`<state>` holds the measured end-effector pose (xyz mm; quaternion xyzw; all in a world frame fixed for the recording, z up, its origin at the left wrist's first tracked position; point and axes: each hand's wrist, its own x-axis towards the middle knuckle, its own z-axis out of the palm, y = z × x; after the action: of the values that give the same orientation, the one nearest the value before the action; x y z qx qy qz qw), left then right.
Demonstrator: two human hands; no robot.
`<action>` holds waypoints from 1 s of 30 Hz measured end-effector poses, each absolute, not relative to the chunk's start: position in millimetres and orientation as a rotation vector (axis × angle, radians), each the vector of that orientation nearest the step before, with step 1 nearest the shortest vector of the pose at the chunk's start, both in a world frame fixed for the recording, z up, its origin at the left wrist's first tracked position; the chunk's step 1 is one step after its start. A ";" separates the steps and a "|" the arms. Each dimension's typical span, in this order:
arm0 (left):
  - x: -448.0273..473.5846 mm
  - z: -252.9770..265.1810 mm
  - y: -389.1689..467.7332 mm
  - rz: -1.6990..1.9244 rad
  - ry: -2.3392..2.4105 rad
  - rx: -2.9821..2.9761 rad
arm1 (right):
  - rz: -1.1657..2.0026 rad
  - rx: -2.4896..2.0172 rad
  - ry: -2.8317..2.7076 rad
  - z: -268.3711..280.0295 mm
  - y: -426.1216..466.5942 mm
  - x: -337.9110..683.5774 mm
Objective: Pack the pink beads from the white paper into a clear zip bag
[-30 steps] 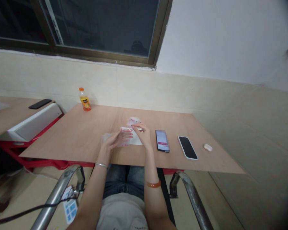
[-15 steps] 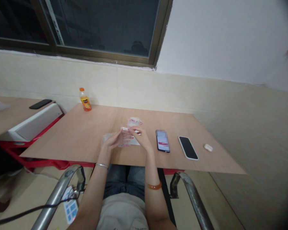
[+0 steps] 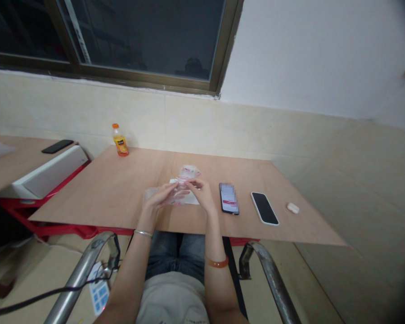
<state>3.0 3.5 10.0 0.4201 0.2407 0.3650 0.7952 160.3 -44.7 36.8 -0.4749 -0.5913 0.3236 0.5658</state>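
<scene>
Wooden tabletop (image 3: pixel 97 191) beneath, plastic bag (image 3: pixel 182 182) between fingers (image 3: pixel 196 182).

Shows pinkish streaks on the thin transparent plastic bag (image 3: pixel 181 182) and the crumpled clear plastic heap (image 3: pixel 189 171) farther off. Runs pale brown, faintly grained, over the flat wooden table (image 3: pixel 94 191). Turns orange and yellow on the plastic bottle (image 3: pixel 121 143) at far left, black within white edging on the rectangular phone (image 3: pixel 264 208) at right.

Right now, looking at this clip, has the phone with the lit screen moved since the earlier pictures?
No. The lit phone lies in the same spot on the table, with no visible shift against its near edge.
</scene>
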 end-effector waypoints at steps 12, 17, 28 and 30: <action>3.3 23.5 -3.1 0.851 0.575 1.097 | 0.875 -1.050 -1.199 41.0 -46.2 160.3; 2.8 30.9 -5.6 1.012 0.611 1.084 | 0.919 -1.054 -1.264 43.4 -48.9 160.4; -0.8 38.0 -5.7 1.219 0.744 1.235 | 0.948 -0.990 -1.253 45.8 -50.2 160.0; -1.5 40.8 -7.0 1.248 0.778 1.265 | 0.958 -1.008 -1.238 46.6 -51.2 160.1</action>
<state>-1.5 -7.0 40.8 0.5380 0.3306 0.5307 0.5654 160.1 -51.2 46.6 -0.4344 -0.5335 0.4126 0.5970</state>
